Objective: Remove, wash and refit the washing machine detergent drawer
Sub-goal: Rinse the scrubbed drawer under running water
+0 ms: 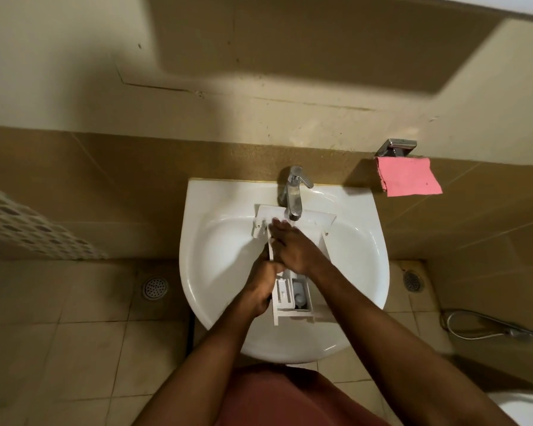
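Left hand [260, 287] grips drawer [282, 293] by its side; right hand [293, 247] rests inside.

We see two arms and two hands of one person. The left hand [260, 290] and the right hand [293, 247] are bare. The left arm [216, 358] is bare too, from the wrist all the way to the near edge of our view. The right arm [382, 339] is bare in the same way. Both arms look long and slim, and they look wider close to us. Between the arms, at the near edge, we see a piece of clothing [277, 398]. It is a dull red-brown. The cloth is plain, and its far edge is round. We cannot tell what kind of clothing it is.
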